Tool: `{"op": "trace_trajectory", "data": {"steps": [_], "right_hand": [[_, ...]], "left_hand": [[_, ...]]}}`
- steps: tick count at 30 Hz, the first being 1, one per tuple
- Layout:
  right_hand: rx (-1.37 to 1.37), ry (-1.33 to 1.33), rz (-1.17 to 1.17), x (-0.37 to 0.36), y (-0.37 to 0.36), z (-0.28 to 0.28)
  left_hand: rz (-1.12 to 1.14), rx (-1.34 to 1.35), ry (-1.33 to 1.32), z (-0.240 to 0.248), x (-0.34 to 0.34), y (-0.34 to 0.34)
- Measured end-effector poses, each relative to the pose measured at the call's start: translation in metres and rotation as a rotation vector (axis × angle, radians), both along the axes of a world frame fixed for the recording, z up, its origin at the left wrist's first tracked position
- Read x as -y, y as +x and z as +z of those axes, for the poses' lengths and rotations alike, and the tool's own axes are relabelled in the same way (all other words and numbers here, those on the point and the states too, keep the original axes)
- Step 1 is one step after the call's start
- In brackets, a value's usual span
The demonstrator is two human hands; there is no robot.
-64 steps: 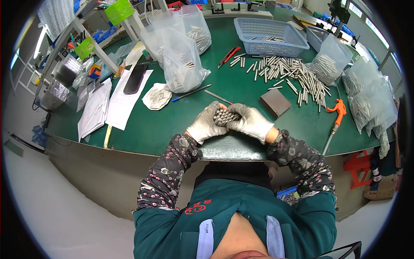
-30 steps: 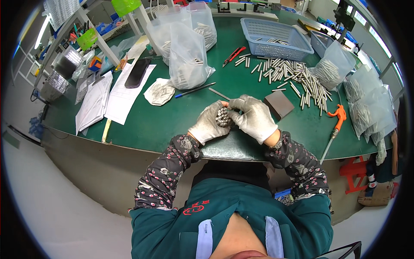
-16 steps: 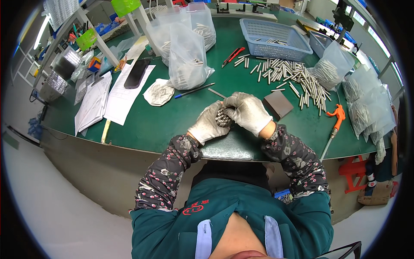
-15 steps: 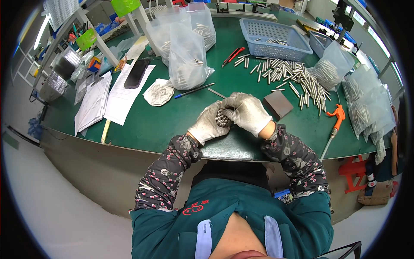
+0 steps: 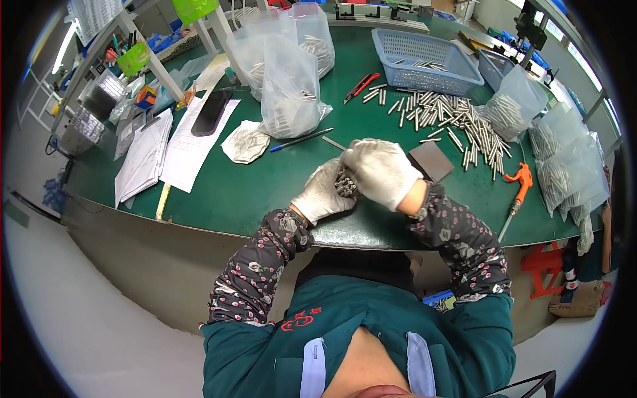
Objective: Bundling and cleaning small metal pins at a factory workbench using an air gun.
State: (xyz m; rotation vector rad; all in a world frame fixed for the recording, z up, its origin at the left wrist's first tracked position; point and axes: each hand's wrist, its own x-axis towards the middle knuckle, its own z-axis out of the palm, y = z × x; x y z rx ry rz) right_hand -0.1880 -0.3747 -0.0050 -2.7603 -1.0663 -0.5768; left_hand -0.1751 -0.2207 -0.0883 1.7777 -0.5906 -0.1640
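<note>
Both hands wear white gloves and meet above the table's near edge. My left hand (image 5: pixel 322 192) is wrapped round a bundle of short metal pins (image 5: pixel 346 184), whose ends show toward my right. My right hand (image 5: pixel 383 171) is closed right beside the bundle, fingers bent down; whatever it may hold is hidden under the glove. Just beyond the hands lies a thin metal strip (image 5: pixel 334 142). A dark grey square block (image 5: pixel 432 161) sits beside my right hand. Farther off spreads a loose pile of metal pins (image 5: pixel 458 123).
A blue plastic basket (image 5: pixel 424 76) holds some pins. Pin-filled plastic bags stand at the back (image 5: pixel 288 93) and right (image 5: pixel 564 169). An orange air gun (image 5: pixel 521 182) lies right; red-handled cutters (image 5: pixel 361 88), a blue pen (image 5: pixel 300 140), a folded white cloth (image 5: pixel 245 142), papers and a phone (image 5: pixel 212 113) lie around.
My right hand has turned and shifted slightly right over the bundle, its fingers now more curled. My left hand keeps its hold on the pins nearly in place.
</note>
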Motion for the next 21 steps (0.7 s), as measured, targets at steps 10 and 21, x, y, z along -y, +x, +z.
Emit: {"op": "trace_trajectory", "data": {"steps": [10, 21], "right_hand": [[-0.256, 0.511, 0.068, 0.025, 0.015, 0.011], [0.011, 0.949, -0.947, 0.172, 0.193, 0.017]], "left_hand": [[0.017, 0.044, 0.298, 0.012, -0.002, -0.004], [-0.017, -0.231, 0.210, 0.027, 0.002, -0.008]]}}
